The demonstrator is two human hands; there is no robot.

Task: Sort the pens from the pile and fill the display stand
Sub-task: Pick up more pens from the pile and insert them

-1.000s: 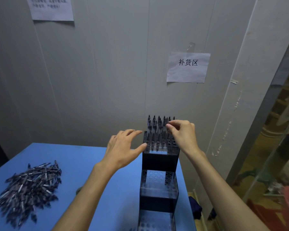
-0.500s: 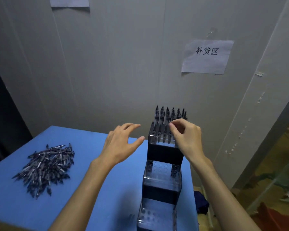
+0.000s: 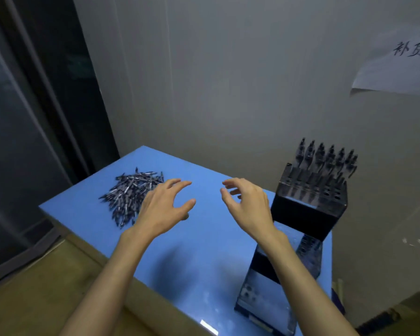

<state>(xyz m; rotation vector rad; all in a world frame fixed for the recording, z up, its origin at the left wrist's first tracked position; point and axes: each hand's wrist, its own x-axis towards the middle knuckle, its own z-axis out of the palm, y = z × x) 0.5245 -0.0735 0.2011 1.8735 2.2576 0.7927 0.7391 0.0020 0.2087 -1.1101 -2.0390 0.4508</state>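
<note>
A pile of dark pens (image 3: 129, 192) lies on the blue table (image 3: 204, 251) at its far left. The stepped black display stand (image 3: 308, 209) rises at the table's right edge, with several pens (image 3: 325, 158) standing in its top tier; the lower tiers look bare. My left hand (image 3: 163, 207) hovers over the table just right of the pile, fingers spread and holding nothing. My right hand (image 3: 247, 204) hangs in the air left of the stand's top tier, fingers loosely bent and empty.
A grey wall runs behind the table, with a paper sign (image 3: 398, 66) at the upper right. A dark glass door (image 3: 34, 117) stands to the left. The table's near edge drops to a tan floor (image 3: 34, 299).
My right hand has left the stand's top tier and moved left over the table. My left hand has drifted toward the pile. The view has swung left and down.
</note>
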